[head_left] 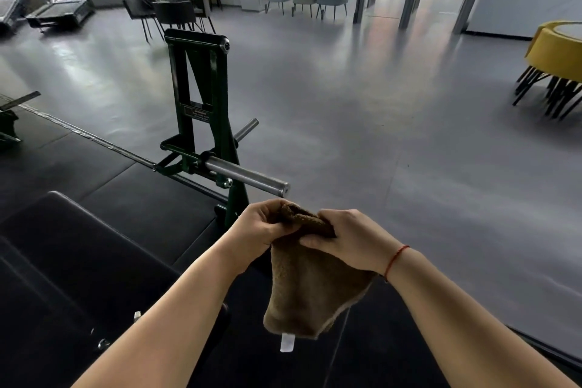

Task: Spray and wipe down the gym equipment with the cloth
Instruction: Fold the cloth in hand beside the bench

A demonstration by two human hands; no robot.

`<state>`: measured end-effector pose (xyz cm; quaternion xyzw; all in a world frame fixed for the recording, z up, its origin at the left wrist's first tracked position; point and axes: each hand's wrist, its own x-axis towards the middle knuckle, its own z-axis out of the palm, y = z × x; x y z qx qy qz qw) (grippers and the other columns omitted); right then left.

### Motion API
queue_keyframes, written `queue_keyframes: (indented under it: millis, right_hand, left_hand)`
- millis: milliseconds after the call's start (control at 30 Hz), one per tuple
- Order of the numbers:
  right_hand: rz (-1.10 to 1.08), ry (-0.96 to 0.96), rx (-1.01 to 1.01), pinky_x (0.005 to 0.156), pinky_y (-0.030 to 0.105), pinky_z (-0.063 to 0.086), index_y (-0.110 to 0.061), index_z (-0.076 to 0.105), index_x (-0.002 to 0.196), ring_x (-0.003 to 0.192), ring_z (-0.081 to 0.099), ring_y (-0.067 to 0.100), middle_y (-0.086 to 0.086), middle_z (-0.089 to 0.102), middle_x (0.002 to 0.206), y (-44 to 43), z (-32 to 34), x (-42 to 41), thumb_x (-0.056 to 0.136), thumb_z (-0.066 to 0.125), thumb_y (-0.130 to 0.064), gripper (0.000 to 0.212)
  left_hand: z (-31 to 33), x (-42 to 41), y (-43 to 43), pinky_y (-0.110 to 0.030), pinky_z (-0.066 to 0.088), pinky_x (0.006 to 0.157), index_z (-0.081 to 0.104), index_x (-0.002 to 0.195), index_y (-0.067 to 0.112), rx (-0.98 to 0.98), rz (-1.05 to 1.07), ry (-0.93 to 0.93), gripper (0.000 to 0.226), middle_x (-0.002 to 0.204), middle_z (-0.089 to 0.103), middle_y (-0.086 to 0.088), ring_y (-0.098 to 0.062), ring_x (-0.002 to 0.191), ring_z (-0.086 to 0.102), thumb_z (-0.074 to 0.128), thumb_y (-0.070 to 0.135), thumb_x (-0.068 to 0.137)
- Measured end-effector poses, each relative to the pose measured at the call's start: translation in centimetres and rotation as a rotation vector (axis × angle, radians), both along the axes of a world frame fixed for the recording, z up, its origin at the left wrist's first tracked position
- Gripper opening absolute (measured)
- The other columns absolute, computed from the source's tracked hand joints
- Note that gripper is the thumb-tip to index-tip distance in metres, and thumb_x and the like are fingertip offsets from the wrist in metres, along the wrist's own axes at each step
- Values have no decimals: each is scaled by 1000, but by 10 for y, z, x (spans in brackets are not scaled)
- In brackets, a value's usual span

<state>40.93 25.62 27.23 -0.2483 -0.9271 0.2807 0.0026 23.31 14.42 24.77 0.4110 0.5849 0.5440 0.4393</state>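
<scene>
— How are the fingers (273, 209)?
— Curled on both hands, pinching the cloth (308, 287) at its top edge, left hand (263, 225) close to right hand (351, 239).
— And the cloth?
— It hangs limp below them, just short of the bar (248, 178). It looks soft, light and floppy, so I'd bunch it before wiping.

Brown terry cloth (310, 280): top edge bunched, gripped by left hand (263, 228) and right hand (349, 241); white tag (287, 342) hanging below. Dark green barbell rack (201, 98), steel bar sleeve (248, 176) beyond.
</scene>
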Motion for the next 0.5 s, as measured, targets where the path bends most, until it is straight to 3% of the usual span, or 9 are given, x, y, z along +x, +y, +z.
queue_keyframes:
  millis: [100, 200, 367, 433, 500]
  right_hand:
    - [-4, -39, -3, 71, 31, 49, -25, 60, 99, 75, 57, 13, -7, 59, 82, -2, 1, -7, 100, 52, -48, 24]
    - [-32, -69, -49, 69, 31, 45, -26, 58, 89, 75, 56, 16, -5, 57, 79, -6, -2, -12, 102, 50, -43, 23]
    - [-191, 78, -290, 75, 37, 54, -22, 66, 85, 81, 66, 25, 6, 68, 86, -13, 5, -16, 103, 52, -39, 28]
    - [-256, 172, -383, 79, 41, 58, -14, 71, 98, 84, 69, 28, 12, 71, 92, -16, 13, -19, 102, 53, -39, 31]
    - [-331, 250, -479, 82, 42, 60, -13, 71, 105, 88, 70, 29, 14, 72, 97, -18, 20, -23, 102, 54, -40, 32]
  left_hand:
    - [-18, -1, -2, -31, 57, 92, 74, 108, 3, -9, 73, 23, 23, 103, 76, -15, -23, 100, 71, 72, -3, 87]
    - [-37, 1, -3, -22, 57, 83, 73, 109, 9, -70, 230, 9, 24, 100, 77, -7, -19, 99, 72, 68, -5, 91]
    - [-77, 0, -9, -16, 48, 73, 62, 130, 10, -396, 345, -60, 32, 113, 70, -2, -8, 100, 64, 65, 15, 98]
    - [-92, 6, -12, -25, 47, 84, 56, 139, 10, -540, 299, -154, 44, 124, 64, -4, -14, 113, 58, 59, 33, 102]
    - [-93, 19, -13, -36, 37, 107, 48, 147, 13, -613, 253, -291, 58, 142, 55, -3, -19, 135, 47, 47, 51, 103]
